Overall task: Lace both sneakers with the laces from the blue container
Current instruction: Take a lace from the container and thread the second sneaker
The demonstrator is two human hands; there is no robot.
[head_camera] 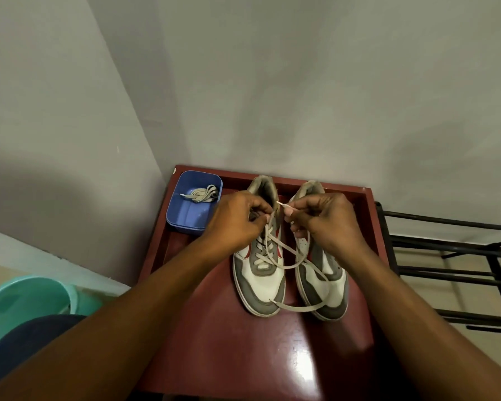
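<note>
Two grey-and-white sneakers with red side flashes, side by side on a glossy dark-red wooden table [243,357], toes toward the camera, heels toward the grey wall.

On the left sneaker [259,280], a flat beige lace [285,248] crossed through the lower eyelets. Slack from it looped over the forefoot of the right sneaker [334,267], one loose end lying at the left sneaker's toe.

Left hand [235,219] curled over the left sneaker's tongue, fingers pinching the lace near the upper eyelets. Right hand [327,219] closed in a pinch on the other tip of that lace, just above the gap between the two collars.

At the table's far left corner, a rectangular blue plastic container [185,219], just beside the left hand, with a second beige lace [201,195] coiled at its far end.

Low on the left, a teal plastic tub [26,299]; right of the table, a black metal rack [446,256].
</note>
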